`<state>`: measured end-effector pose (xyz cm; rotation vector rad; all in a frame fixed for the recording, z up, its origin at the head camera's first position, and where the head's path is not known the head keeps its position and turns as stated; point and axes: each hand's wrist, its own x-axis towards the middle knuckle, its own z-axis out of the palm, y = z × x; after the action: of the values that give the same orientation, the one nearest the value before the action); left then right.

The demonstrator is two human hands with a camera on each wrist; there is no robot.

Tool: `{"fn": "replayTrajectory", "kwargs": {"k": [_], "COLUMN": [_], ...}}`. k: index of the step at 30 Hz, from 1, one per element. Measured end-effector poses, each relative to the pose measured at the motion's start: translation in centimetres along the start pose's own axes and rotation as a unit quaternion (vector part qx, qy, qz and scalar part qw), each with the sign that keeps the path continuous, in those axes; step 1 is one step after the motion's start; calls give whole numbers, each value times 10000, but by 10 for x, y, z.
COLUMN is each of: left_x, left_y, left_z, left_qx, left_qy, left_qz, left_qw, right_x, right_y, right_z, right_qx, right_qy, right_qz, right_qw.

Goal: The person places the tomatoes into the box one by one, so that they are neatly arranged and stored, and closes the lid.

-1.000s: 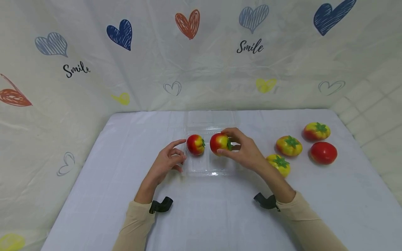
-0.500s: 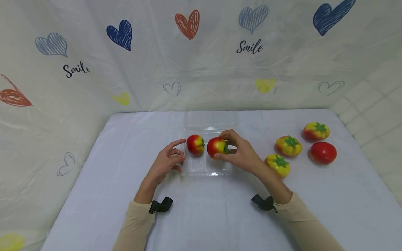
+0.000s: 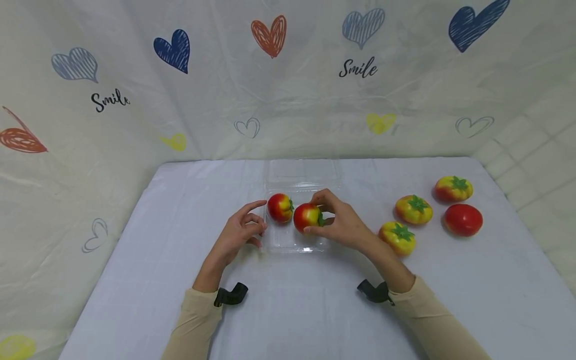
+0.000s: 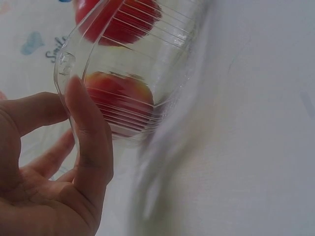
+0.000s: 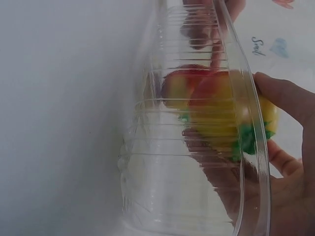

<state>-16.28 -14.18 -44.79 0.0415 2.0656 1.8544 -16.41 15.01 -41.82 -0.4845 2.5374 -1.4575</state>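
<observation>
Fruit (image 3: 304, 217) gripped by the right hand (image 3: 340, 223) is at the clear container (image 3: 280, 241), four o'clock from the second fruit (image 3: 279, 208); the left hand (image 3: 243, 229) pinches its nine-o'clock edge. Gentle lowering should avoid knocks.

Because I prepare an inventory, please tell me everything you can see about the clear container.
The clear container looks like thin plastic, with ribbed walls and a rim. It rests on the white cloth, its lid open at the far side. The left hand pinches its left edge. One fruit sits inside; a second fruit, in the right hand, reaches partly above the rim.
</observation>
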Motion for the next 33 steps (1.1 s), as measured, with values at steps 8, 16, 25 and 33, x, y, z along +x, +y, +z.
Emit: {"fn": "replayTrajectory", "kwargs": {"k": [8,16,25,33], "left_x": [0,2,2,1], "left_y": [-1,0,-1,-2], "left_z": [1,1,0,0], "left_qx": [-17,-91,-104,-102], "left_qy": [31,37,5,3], "left_qz": [-2,27,68,19], "left_qw": [10000,9999,9999,9999], "right_x": [-1,1,4,4], "right_y": [-1,-1,0,-2], "right_z": [5,10,15,18], "right_qx": [-83,-119,-173,-287], "right_qy": [-73,-198,-285,-387], "right_qz": [-153,-192,-190,-177], "right_qw": [9998,9996,9993,9987]}}
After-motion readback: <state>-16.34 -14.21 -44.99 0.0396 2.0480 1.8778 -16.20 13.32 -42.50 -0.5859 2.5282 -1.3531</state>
